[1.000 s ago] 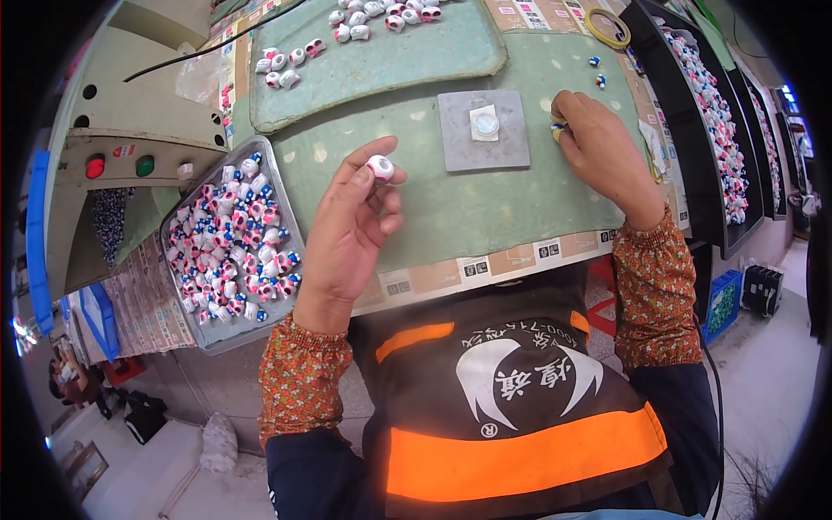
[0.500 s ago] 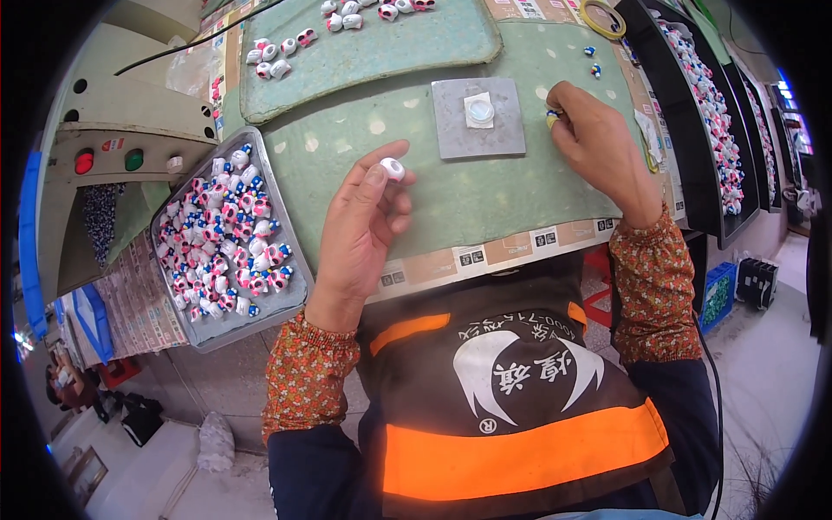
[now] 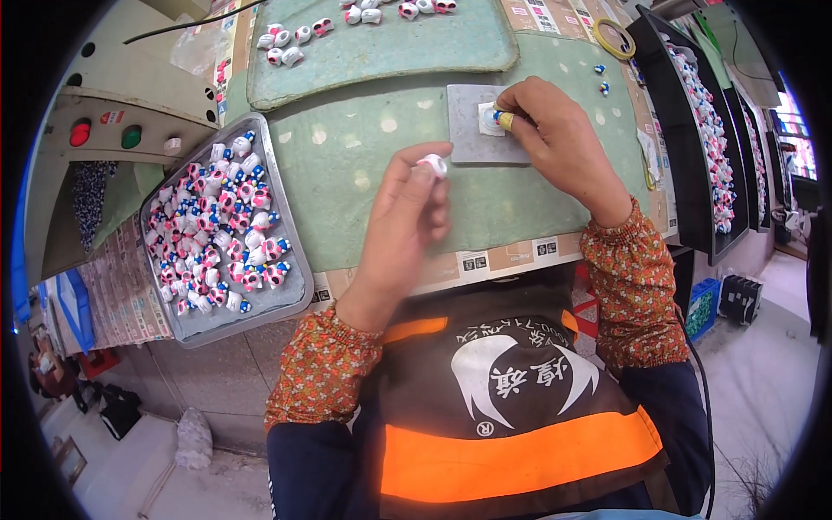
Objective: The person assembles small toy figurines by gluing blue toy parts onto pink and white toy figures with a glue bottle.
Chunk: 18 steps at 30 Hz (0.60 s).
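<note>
Between the thumb and fingers of my left hand (image 3: 400, 217) is a small white toy head (image 3: 436, 165) with a pink edge, held above the green mat. My right hand (image 3: 563, 143) pinches a small blue and yellow toy piece (image 3: 499, 115) over the white pad (image 3: 487, 121) on a square grey plate (image 3: 464, 130). My fingers cover part of the pad; whether the piece touches it I cannot tell. Two similar small blue pieces, one of them a blue toy piece (image 3: 604, 88), lie beyond my right hand.
A metal tray (image 3: 299, 282) full of white, pink and blue toy figures stands at left, beside a machine with red and green buttons (image 3: 131, 136). A green tray (image 3: 390, 65) with several white heads lies at the back. A tape roll (image 3: 614, 39) and black bins (image 3: 691, 165) are at right.
My right hand has moved left with the small piece, from beside the grey plate to over its white pad. My left hand has come right, toward the plate, still holding the white head.
</note>
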{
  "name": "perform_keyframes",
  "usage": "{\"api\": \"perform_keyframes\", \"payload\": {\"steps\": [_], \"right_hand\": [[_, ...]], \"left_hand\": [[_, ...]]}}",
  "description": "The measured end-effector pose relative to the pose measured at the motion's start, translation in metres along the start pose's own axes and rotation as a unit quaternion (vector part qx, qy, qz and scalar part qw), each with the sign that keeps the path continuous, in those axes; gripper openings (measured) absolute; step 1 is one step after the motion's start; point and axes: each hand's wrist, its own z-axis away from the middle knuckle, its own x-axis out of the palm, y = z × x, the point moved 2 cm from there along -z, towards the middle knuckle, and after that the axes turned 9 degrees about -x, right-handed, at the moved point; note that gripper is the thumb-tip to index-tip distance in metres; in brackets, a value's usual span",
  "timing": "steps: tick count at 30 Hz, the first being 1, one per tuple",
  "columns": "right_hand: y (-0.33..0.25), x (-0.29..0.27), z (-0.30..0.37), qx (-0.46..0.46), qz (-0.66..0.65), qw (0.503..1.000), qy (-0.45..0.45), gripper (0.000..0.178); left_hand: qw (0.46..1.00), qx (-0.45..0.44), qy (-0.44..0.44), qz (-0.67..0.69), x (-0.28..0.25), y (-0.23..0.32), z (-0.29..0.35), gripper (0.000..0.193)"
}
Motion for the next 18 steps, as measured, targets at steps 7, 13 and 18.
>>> {"api": "perform_keyframes", "payload": {"steps": [7,13,18], "right_hand": [[-0.011,0.003,-0.006,-0.030,0.078,0.996,-0.013,0.012],[-0.005,0.008,-0.004,-0.036,0.068,0.997,0.005,0.013],[-0.005,0.005,-0.004,-0.031,0.051,0.998,0.002,0.013]], "left_hand": [[0.999,0.001,-0.009,0.031,0.006,-0.007,-0.003,0.036],[0.999,0.017,-0.002,0.036,0.004,-0.011,-0.007,0.040],[0.999,0.021,0.011,0.043,0.003,-0.013,-0.008,0.041]]}}
